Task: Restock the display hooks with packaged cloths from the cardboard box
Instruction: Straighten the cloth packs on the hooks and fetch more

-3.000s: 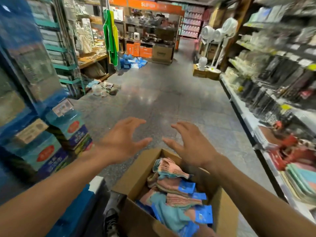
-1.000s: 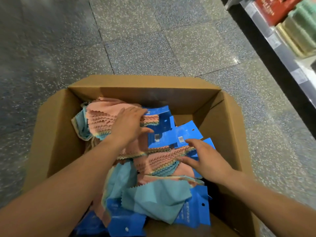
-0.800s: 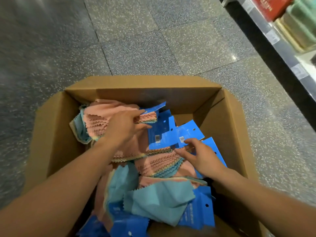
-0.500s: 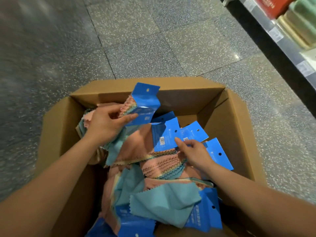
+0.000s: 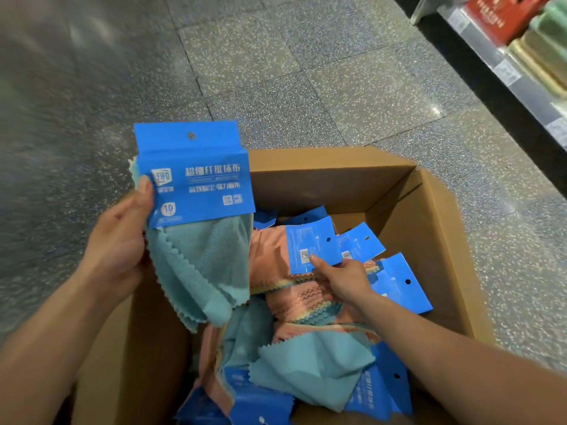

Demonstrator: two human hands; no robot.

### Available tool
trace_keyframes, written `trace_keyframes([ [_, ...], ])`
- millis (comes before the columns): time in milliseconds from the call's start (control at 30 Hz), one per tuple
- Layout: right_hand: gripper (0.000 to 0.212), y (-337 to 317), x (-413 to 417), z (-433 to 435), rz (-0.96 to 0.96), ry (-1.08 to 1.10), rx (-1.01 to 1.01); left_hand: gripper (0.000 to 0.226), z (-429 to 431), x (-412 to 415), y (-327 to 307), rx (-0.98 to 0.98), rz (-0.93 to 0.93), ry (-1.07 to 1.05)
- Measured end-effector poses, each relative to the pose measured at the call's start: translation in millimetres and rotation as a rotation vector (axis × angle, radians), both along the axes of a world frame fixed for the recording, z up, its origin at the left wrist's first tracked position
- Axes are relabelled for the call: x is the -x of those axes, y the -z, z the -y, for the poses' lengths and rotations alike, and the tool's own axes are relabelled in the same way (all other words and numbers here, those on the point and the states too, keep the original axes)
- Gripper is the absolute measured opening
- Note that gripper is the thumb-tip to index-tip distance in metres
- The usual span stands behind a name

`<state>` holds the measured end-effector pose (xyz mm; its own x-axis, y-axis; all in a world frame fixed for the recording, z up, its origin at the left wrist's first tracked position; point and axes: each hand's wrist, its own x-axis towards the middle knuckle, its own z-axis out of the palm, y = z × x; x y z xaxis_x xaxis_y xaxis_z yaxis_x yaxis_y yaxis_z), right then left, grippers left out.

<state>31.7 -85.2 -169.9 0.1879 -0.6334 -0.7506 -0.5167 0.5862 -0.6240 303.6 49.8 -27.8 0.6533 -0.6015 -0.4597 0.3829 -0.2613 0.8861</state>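
**Left hand (image 5: 118, 243) clamped on one raised pack (image 5: 193, 176), right hand (image 5: 345, 279) pinching a second pack (image 5: 308, 243) in the cardboard box (image 5: 322, 182)**

Fingers of the left hand curled behind the left edge of the raised pack, thumb flat on the front of its blue header card. Held upright above the far left corner of the box, clear of the pile. One round hang hole at the top of the card, a "10" badge low on it. Teal cloths (image 5: 199, 271) with zigzag edges hanging below, down over the left wall.

Lower, near the middle of the box, the right hand. Thumb pressed on the lower edge of the second pack's card beside a barcode, fingers tucked beneath and mostly hidden: a pinch, as far as can be seen.

Just right of that card and touching it, a third card (image 5: 360, 243). Nearer the right wall, a fourth card (image 5: 402, 286). Two more cards at the near edge (image 5: 380, 394) (image 5: 260, 406), plus blue slivers by the far wall. At least six cards in the box in all, among loose salmon and teal cloths.

One box, flaps open, on speckled grey floor tiles (image 5: 260, 72). At the upper right, one shelf (image 5: 503, 69) with price labels on its edge, carrying a red carton (image 5: 491, 13) and green and tan goods too blurred to name.
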Motion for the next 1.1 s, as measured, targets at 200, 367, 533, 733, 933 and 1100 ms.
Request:
trace_keyframes([
  [200, 0.049, 4, -11, -16, -0.184, -0.107, 0.23, 0.055, -25, 5, 2, 0.023, -0.059, -0.024],
  [367, 0.068, -2, -26, -26, -0.339, -0.296, 0.336, 0.069, -33, 3, 4, 0.031, -0.06, -0.053],
  [533, 0.06, -1, -39, -20, -0.198, 0.014, 0.202, 0.053, -38, 4, 6, 0.053, -0.076, -0.031],
  [733, 0.031, -3, -38, -18, -0.046, 0.194, 0.039, 0.043, -44, 8, 5, 0.066, -0.062, -0.009],
  [933, 0.026, -44, -20, -14, 0.097, 0.155, 0.135, 0.043, -45, 11, -20, 0.057, -0.048, -0.021],
  [1100, 0.029, -116, -12, -2, 0.274, 0.15, 0.252, 0.044, -55, 11, -59, 0.028, -0.017, -0.092],
])
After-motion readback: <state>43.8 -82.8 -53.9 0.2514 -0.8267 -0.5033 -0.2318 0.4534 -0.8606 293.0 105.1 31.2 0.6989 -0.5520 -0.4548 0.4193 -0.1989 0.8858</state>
